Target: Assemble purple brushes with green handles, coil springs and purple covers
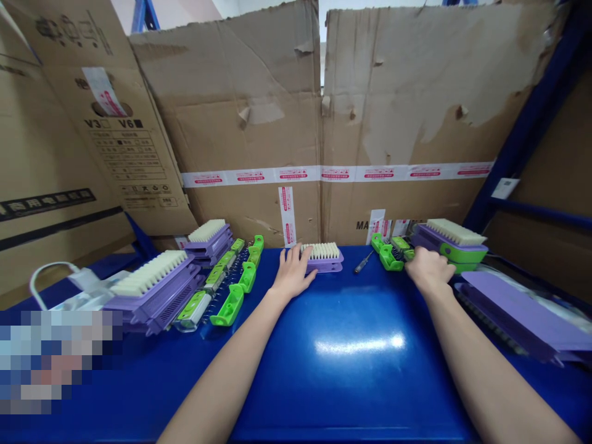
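Observation:
My left hand (294, 271) reaches forward with its fingers spread, its fingertips at the left end of a purple brush (328, 262) with cream bristles facing up. My right hand (430, 269) is closed beside small green plastic parts (391, 259) and a purple-and-green brush piece (462, 254). Whatever lies in its fingers is hidden from me. Between the two hands, a small screwdriver (363, 264) lies on the blue table (342, 382).
Stacked purple brushes (152, 290) stand on the left, beside rows of green parts (230, 306) and metal-looking pieces. A white plug with a cable (83, 277) is farther left. Purple shells (522, 308) lie on the right. Cardboard sheets (250, 123) wall the back.

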`<state>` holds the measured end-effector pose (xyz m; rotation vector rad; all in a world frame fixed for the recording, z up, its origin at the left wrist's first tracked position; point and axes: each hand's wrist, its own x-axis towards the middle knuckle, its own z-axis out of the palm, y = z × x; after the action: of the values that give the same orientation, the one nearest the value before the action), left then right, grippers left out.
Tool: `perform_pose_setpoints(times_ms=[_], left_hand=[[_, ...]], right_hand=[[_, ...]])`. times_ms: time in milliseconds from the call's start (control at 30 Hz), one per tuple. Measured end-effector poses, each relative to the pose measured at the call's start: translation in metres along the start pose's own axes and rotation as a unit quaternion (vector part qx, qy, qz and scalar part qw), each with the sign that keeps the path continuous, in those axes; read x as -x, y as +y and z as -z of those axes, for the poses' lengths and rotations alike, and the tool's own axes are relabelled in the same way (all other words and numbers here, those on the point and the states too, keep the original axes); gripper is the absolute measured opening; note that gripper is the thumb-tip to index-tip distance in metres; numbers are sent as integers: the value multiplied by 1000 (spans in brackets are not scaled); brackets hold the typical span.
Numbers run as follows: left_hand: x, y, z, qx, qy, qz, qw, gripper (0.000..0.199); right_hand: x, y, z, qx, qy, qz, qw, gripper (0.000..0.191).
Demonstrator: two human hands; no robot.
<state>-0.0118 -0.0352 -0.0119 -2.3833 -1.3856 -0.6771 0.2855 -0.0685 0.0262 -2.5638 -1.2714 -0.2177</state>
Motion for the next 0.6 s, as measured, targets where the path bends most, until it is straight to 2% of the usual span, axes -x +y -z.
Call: perform_pose_setpoints(times_ms=[133, 267, 433, 600], left_hand=[[0, 0, 0, 2, -4, 2, 1000, 56], [0, -1, -1, 11, 0, 2, 1000, 56], [0, 0, 0, 5, -7, 3, 1000, 56], [0, 0, 1, -2, -6, 5, 1000, 57]], right_hand=[[-1, 1, -3, -5, 10, 1, 1000, 34], [0, -2, -1, -10, 57, 22, 998, 35], [8, -17, 7, -9, 81, 119, 990, 38], [19, -32, 4, 15, 48, 203, 978, 33]])
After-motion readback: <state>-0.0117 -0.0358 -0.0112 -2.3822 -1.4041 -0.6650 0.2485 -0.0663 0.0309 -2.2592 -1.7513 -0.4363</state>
